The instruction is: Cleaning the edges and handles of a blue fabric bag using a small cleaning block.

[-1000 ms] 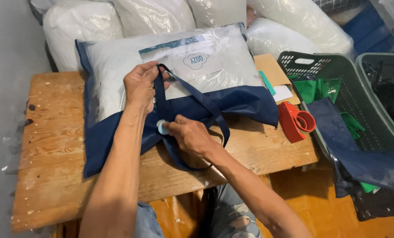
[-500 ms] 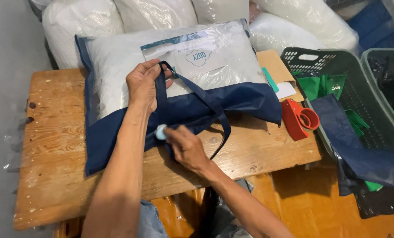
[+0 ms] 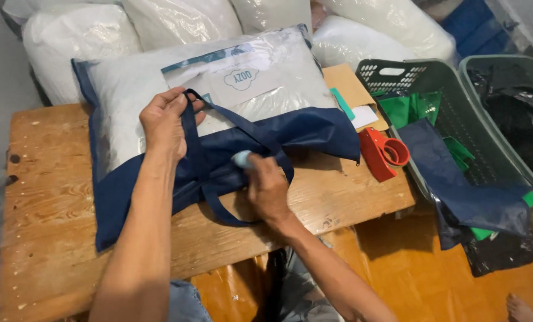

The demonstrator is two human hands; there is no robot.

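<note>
A clear-fronted pillow bag with navy blue trim (image 3: 129,179) lies on a wooden table (image 3: 39,197), a white pillow inside it. My left hand (image 3: 165,122) grips the bag's navy strap (image 3: 190,149) near its top edge. My right hand (image 3: 267,188) is closed around a small light blue object (image 3: 241,158) and presses it against the navy fabric at the bag's front edge. A loop of strap hangs below that hand toward the table's near edge.
A red tape dispenser (image 3: 381,152) lies at the table's right end beside brown card and white paper. Two green plastic baskets (image 3: 457,113) with green, navy and black bags stand to the right. White stuffed sacks (image 3: 69,30) pile behind the table.
My right hand has slid rightward along the bag's navy front edge with the light blue object. My left hand keeps its hold on the strap.
</note>
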